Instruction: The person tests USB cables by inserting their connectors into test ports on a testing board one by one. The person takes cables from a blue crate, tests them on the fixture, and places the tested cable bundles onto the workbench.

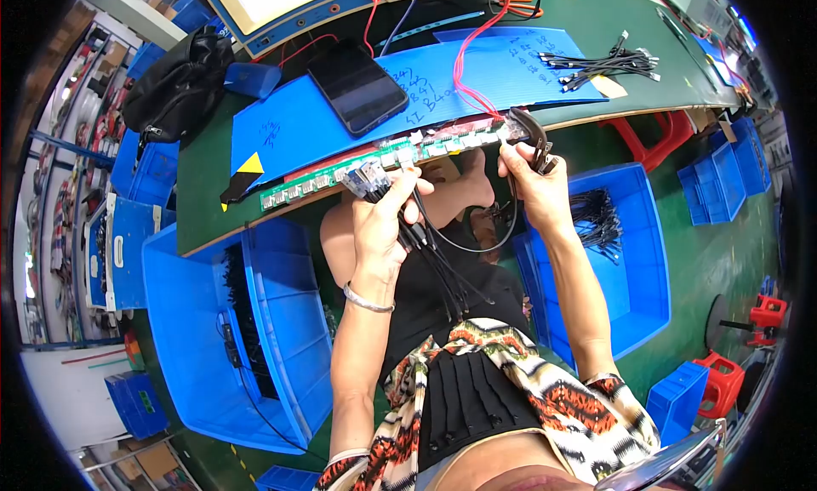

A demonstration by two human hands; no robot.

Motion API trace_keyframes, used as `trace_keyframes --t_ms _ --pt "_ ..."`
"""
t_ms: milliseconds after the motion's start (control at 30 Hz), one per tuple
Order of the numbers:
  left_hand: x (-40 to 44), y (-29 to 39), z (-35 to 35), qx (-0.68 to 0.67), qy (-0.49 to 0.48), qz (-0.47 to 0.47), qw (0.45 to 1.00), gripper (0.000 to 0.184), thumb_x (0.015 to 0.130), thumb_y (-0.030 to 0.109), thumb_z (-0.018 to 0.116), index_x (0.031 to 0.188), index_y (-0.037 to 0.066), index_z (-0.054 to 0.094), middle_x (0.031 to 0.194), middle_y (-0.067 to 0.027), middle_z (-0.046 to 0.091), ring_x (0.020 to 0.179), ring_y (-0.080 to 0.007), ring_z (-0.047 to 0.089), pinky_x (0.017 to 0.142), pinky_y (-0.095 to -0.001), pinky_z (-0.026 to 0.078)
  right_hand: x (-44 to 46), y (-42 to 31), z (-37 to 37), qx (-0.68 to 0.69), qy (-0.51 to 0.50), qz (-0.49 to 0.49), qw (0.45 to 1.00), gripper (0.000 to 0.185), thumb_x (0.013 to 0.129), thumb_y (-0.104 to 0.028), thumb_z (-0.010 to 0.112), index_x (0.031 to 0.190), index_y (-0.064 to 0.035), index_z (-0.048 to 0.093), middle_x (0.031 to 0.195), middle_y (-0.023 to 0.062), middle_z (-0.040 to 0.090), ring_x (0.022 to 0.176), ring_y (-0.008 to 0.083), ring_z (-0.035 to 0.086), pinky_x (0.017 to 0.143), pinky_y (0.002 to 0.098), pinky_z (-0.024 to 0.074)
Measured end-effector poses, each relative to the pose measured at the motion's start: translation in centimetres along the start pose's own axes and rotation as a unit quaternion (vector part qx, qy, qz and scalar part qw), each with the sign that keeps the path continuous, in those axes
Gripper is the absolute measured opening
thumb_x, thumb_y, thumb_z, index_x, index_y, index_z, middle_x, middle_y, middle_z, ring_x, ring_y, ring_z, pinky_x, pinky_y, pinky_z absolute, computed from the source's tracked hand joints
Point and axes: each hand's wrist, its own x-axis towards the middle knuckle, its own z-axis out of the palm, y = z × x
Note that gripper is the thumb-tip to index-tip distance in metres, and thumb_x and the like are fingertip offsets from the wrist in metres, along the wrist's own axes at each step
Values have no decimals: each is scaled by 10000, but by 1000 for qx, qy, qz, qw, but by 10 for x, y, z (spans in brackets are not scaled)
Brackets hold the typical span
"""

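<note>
A bundle of short black cables (430,265) hangs from my left hand (380,219), which is closed around it. Their metal USB plugs (366,180) stick out above the fingers, close to the table edge. A single cable (472,249) loops from my left hand across to the right. My right hand (542,193) pinches the other end of this cable at the right part of a long green circuit board (340,178). The board lies along the table's front edge and carries a row of small connectors. A dark clamp (529,127) grips the edge just above my right fingers.
On a blue sheet (281,117) lies a phone (357,87); more black cables (600,63) lie at its right. Red wires (464,61) run to an instrument (306,19). Blue bins stand left (196,389) and right (651,261), both holding cables. A red stool (659,142) stands behind.
</note>
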Motion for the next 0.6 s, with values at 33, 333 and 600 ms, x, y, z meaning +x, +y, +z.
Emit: trace_keyframes --t_ms 33,333,600 --pt "0 0 0 -1 1 1 1000 152 777 122 597 865 -2 595 687 -58 601 451 -52 415 432 -184 329 0 0 1 -2 5 -3 1000 246 813 -173 570 592 -65 559 507 -71 451 434 -1 348 403 171 234" --pt "2 -4 -2 -30 -12 1 999 154 782 106 589 870 -20 572 691 -95 603 445 -60 452 411 -178 362 5 -1 1 -45 9 -31 998 247 807 -165 573 579 -73 551 501 -68 451 411 -1 334 386 173 205" --pt "1 -1 -3 -34 -10 -14 999 123 778 100 587 837 -7 590 694 -81 600 443 -53 442 409 -180 346 7 7 3 56 7 -18 998 170 802 -121 560 641 -76 535 547 -41 468 416 17 357 379 166 242"
